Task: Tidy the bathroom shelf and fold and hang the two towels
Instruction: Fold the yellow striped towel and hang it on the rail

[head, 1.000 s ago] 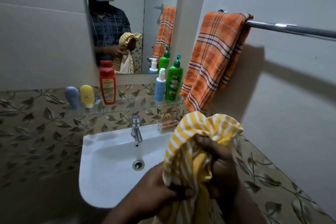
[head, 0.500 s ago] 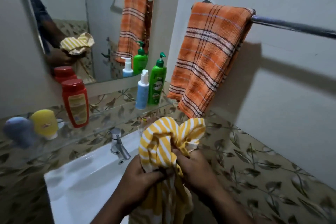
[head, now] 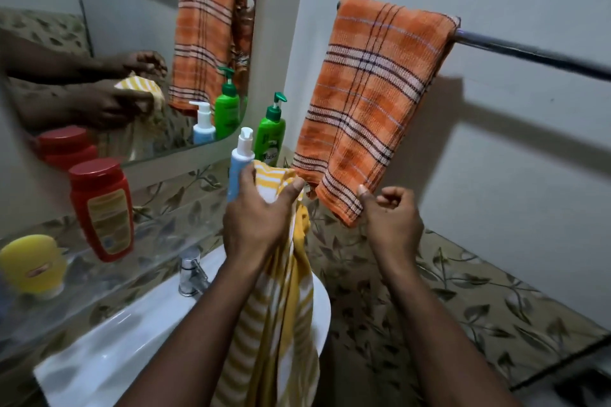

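My left hand [head: 258, 218] grips the bunched top of a yellow-and-white striped towel [head: 281, 291], which hangs down over the sink's right side. My right hand [head: 391, 221] is off that towel, fingers loosely curled and holding nothing, just below the lower corner of the orange checked towel [head: 373, 92]. The orange towel hangs folded over the left end of the chrome rail [head: 529, 53]. On the glass shelf [head: 158, 235] stand a red bottle [head: 102, 208], a yellow tube [head: 33, 264], a blue-and-white pump bottle [head: 239, 158] and a green pump bottle [head: 272, 132].
A white sink [head: 109, 350] with a chrome tap [head: 191, 271] sits below the shelf. The mirror [head: 115, 26] above reflects my hands and both towels. The rail runs bare to the right of the orange towel along the white wall.
My right hand has let go of the yellow towel and moved right, toward the orange towel's corner. My left hand has lifted the yellow towel higher, up to the shelf bottles.
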Demonstrator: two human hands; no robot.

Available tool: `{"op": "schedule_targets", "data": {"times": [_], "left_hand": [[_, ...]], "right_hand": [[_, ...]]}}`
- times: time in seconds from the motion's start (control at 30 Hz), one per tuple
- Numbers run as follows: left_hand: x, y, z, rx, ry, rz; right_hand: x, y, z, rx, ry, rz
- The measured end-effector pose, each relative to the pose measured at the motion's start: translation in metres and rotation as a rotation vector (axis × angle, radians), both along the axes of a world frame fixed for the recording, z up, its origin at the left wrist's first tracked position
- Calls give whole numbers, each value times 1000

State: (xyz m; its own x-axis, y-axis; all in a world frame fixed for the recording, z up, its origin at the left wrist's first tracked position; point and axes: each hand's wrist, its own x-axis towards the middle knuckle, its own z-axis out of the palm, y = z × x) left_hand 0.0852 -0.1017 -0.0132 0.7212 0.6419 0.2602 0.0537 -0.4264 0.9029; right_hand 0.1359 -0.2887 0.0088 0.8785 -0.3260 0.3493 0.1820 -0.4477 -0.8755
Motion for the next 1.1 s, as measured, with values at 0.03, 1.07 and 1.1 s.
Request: {"op": "schedule_targets", "data": {"times": [0.03,1.07,1.1], "left_hand": [[9,2,-3,79,35,-23],[75,-22,-18,-20,-40,-249],[73,-20,-21,-106,4,-250]], "right_hand": [[4,1,1,1,-28,-23],[64,-16,-17,520,295,341],[64,-16,-15,560,290,357]]}}
